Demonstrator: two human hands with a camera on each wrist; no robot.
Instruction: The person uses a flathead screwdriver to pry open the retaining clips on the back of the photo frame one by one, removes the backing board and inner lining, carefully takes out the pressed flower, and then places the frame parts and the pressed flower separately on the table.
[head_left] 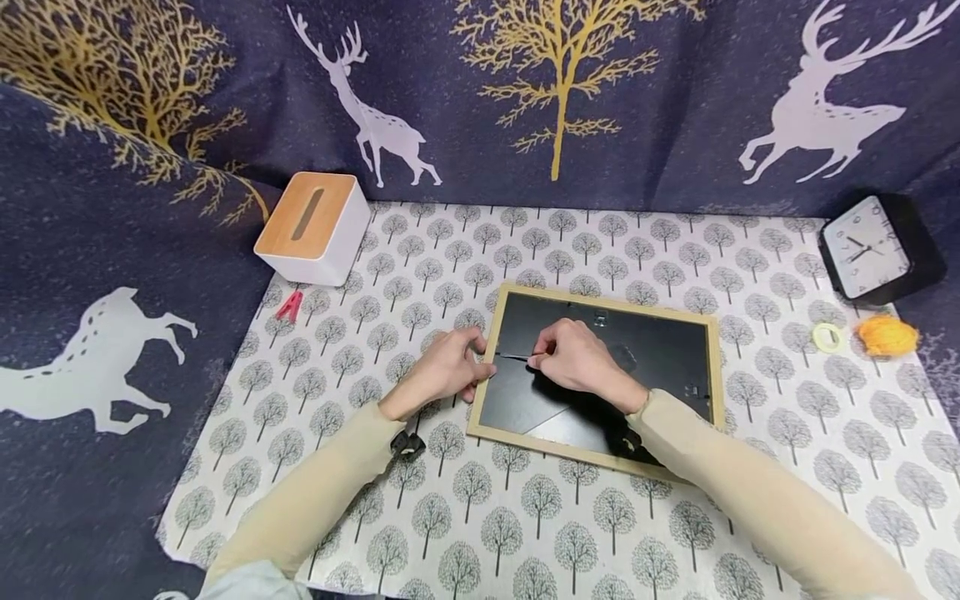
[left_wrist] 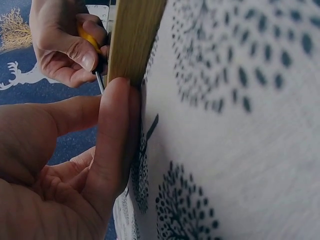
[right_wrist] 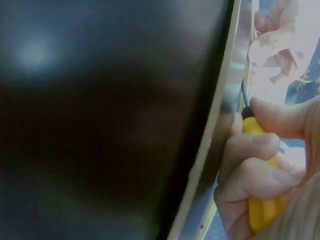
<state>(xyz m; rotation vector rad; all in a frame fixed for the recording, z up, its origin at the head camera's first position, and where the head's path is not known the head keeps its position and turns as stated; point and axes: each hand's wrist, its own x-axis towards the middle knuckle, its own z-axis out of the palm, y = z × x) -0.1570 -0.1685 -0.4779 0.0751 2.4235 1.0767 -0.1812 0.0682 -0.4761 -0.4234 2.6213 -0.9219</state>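
A picture frame (head_left: 592, 456) with a light wooden border lies back side up on the table, its black backing board (head_left: 517, 408) showing. My right hand (head_left: 573, 354) holds a small screwdriver (right_wrist: 263, 205) by its yellow handle, over the board's left part. The metal shaft (head_left: 513, 357) points left, its tip close to the inner edge of the left border. My left hand (head_left: 447, 364) is at that border. Its fingers touch the outer side, one lying straight along the wood (left_wrist: 132, 47) in the left wrist view, close by the screwdriver tip.
A tissue box (head_left: 322, 242) with a wood-look lid stands at the back left, a red clip (head_left: 290, 307) before it. At the right are a black clock (head_left: 877, 250), a pale green ring (head_left: 827, 337) and an orange bundle (head_left: 888, 335). The tablecloth (head_left: 420, 533) has a tree print.
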